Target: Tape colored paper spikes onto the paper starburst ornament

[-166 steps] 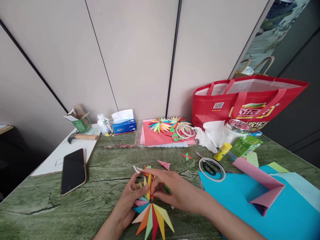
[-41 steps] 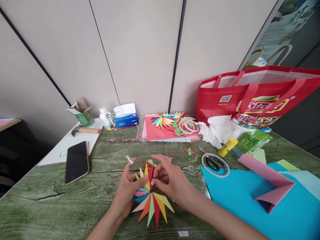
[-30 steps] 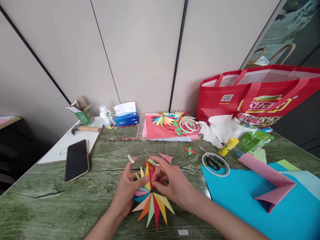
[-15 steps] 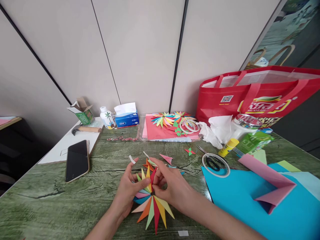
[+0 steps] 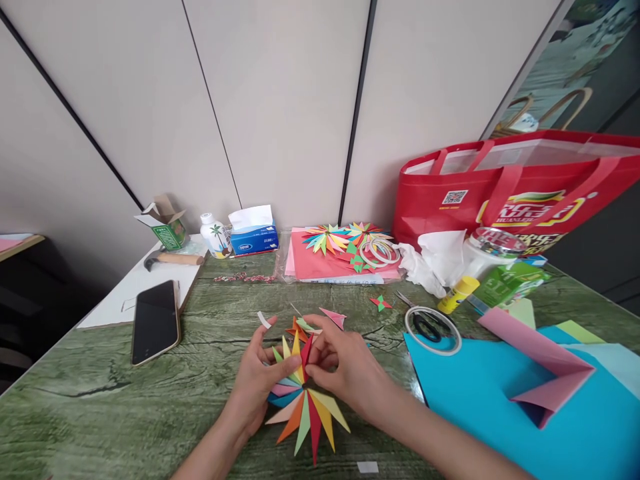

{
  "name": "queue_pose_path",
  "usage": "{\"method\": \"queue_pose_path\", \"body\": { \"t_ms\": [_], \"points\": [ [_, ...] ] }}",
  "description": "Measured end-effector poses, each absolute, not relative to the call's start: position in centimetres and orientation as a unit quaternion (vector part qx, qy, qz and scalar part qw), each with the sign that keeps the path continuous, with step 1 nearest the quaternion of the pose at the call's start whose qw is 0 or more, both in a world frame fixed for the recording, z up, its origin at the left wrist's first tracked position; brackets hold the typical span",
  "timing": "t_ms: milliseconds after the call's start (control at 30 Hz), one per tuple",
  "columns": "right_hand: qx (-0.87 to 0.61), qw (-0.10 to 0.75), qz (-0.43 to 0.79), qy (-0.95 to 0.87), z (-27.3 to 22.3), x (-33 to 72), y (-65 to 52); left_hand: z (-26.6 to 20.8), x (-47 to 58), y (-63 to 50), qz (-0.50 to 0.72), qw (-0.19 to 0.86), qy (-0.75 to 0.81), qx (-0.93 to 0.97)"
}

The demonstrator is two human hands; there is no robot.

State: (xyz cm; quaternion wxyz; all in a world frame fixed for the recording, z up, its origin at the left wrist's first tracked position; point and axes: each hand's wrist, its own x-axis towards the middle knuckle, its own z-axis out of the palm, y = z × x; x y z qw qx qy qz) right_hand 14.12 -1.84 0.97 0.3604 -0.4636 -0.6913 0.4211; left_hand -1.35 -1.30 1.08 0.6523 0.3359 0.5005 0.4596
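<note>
A many-pointed folded-paper star (image 5: 309, 419) in several colours is held low over the table's front. My left hand (image 5: 255, 380) is closed on its left and upper points, thumb on top. A small white strip (image 5: 264, 320) clings to the left index fingertip. Fingertips of my right hand (image 5: 345, 363) pinch at the red point (image 5: 307, 348) near the star's middle. A thin pale strip (image 5: 296, 309) shows by the right index finger; whether it is stuck there I cannot tell. Loose orange folded paper (image 5: 295, 328) lies just behind, partly hidden.
Scissors (image 5: 427, 327) and a tape roll (image 5: 456, 340) lie right of centre, near a glue stick (image 5: 457, 295). Blue paper (image 5: 465, 407) covers the right side. A phone (image 5: 156, 321) and hammer (image 5: 175, 258) are left. Finished stars (image 5: 327, 239) and a red bag (image 5: 440, 200) stand behind.
My right hand has shifted slightly, its fingers curling more at the red point. The pale strip by its index finger looks thinner now. My left hand stays nearly still on the star.
</note>
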Motion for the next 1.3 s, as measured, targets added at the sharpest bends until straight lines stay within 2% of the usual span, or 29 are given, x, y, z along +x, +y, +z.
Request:
{"method": "queue_pose_path", "body": {
  "t_ms": [233,400,767,1033,1300],
  "points": [
    [-0.471,0.337,0.294,-0.76,1.0,13.5,-2.4,1.5,-1.2,-1.2,0.457,0.645,0.514,0.333],
    [-0.458,0.354,0.224,-0.784,0.2,13.3,-2.7,0.9,-1.4,-1.1,0.467,0.642,0.503,0.342],
    [-0.453,0.357,0.164,-0.8,0.0,13.4,-2.9,0.9,-1.5,-1.2,0.468,0.656,0.49,0.332],
    [-0.438,0.333,0.285,-0.785,2.8,15.3,-2.1,1.3,-1.5,-1.2,0.474,0.648,0.513,0.304],
    [-0.436,0.306,0.32,-0.783,2.5,15.2,-2.1,0.3,-1.4,-1.0,0.462,0.655,0.514,0.306]
  ]
}}
